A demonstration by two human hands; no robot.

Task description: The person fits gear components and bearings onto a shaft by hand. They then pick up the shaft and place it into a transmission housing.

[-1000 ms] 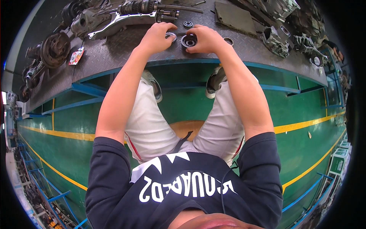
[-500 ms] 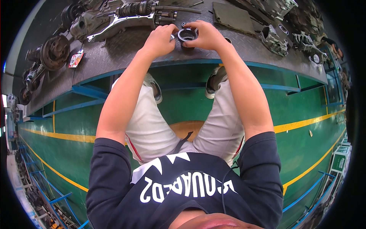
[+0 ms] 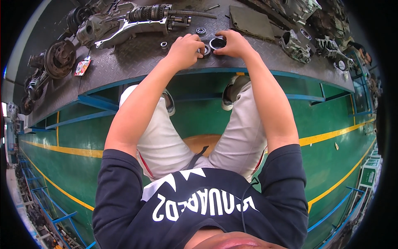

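Note:
My right hand [image 3: 234, 44] grips a dark metal ring [image 3: 217, 43] with a bright toothed rim, thumb and fingers on its right side. Just left of it, my left hand [image 3: 188, 50] is closed on a toothed gear ring [image 3: 206, 50], partly hidden behind my fingers. Both parts are close together over the front of the metal-topped bench [image 3: 124, 66]. A small ball bearing [image 3: 201, 31] lies beyond my left hand. Near that hand's left side is a small metal bushing [image 3: 164, 44].
A gearbox housing half [image 3: 120, 34] with a geared shaft [image 3: 149, 13] lies back left. Behind my right hand is a folded dark cloth [image 3: 252, 23]; metal castings [image 3: 295, 45] stand to its right. A brake drum assembly [image 3: 60, 57] and a red-white packet [image 3: 82, 66] sit at the left.
The dark ring has moved right with my right hand. My left hand has shifted right and is now at the gear ring. The ball bearing and bushing show more fully.

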